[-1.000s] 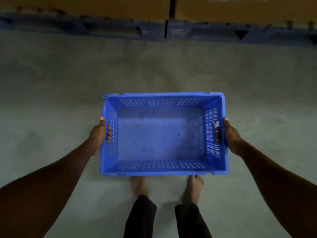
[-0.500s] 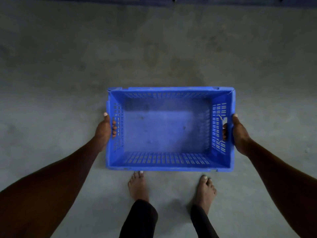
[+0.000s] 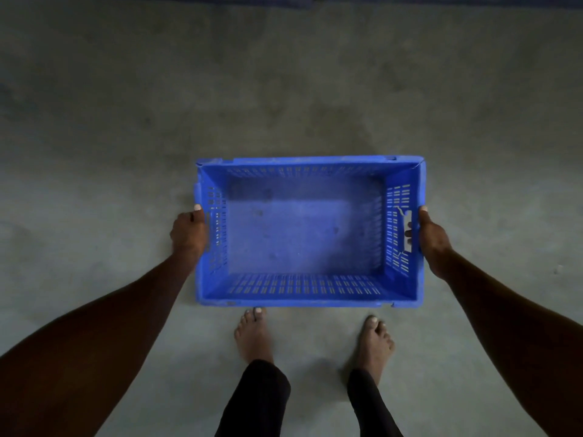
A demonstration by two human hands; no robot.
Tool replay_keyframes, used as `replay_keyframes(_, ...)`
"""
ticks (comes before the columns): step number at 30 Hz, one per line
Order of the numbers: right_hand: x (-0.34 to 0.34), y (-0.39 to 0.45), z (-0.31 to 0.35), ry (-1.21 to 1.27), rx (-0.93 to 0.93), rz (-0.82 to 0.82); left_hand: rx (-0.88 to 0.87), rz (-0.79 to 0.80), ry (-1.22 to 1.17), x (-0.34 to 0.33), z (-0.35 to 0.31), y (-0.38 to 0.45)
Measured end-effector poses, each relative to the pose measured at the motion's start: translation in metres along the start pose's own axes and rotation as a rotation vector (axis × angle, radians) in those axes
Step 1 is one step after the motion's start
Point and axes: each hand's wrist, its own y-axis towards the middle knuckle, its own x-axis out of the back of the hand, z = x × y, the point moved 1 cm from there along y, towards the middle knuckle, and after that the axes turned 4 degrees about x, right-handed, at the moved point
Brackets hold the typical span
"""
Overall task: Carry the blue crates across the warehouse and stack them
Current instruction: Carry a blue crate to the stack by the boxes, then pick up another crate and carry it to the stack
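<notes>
Both hands grasp one blue crate [image 3: 303,234] by its short end walls. Left hand [image 3: 188,236]: thumb on the rim, fingers curled under or into the handle slot, mostly hidden behind the wall. Right hand [image 3: 432,239]: thumb on the rim, fingertips showing through the handle cutout from outside. Neither hand is released.

Nearest the camera: two bare feet [image 3: 254,334] on the floor [image 3: 94,152], toes just short of the crate's near long wall. Dark trouser legs below them.

Crate: held out in front of the body, upright, open side up, nothing inside. Long axis runs left to right, straight across between the hands. Grip is symmetric; neither hand is clearly nearer the load. Whether the crate is clear of the floor or resting on it cannot be told from this view; judged as carried, from the arm posture.

Beyond the crate: bare concrete in all directions, no obstacle near either side. At the far top edge a dark blue strip [image 3: 441,0], too dim to identify. No second crate or stack in view.

Judgement: carry phase, stacking not yet begun. Open room ahead; the stack target must be found first.
</notes>
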Motion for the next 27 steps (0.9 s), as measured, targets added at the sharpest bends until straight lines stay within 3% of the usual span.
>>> replay_keyframes(2, 0.005, -0.017, 0.009, -0.148, 0.051, -0.027, 0.023, -0.127, 0.038, 0.014, -0.011, -0.015)
replay_keyframes(5, 0.019, -0.050, 0.028, -0.307, 0.120, -0.054, -0.067, -0.149, -0.005, 0.043, -0.028, -0.056)
replay_keyframes(7, 0.032, -0.087, 0.046, -0.364, 0.160, -0.075, -0.262, -0.128, 0.056, 0.072, -0.038, -0.094)
replay_keyframes(11, 0.053, -0.197, 0.090, -0.415, 0.367, -0.095, -0.825, -0.148, 0.352, 0.150, -0.057, -0.193)
replay_keyframes(13, 0.064, -0.263, 0.115, -0.414, 0.417, -0.067, -0.933, -0.148, 0.446, 0.191, -0.066, -0.253)
replay_keyframes(22, 0.106, -0.563, 0.195, -0.688, 0.717, -0.204, -0.993, -0.190, 0.421, 0.371, -0.079, -0.473)
replay_keyframes(27, 0.118, -0.654, 0.208, -0.701, 0.895, -0.194, -0.863, -0.344, 0.354, 0.431, -0.070, -0.551)
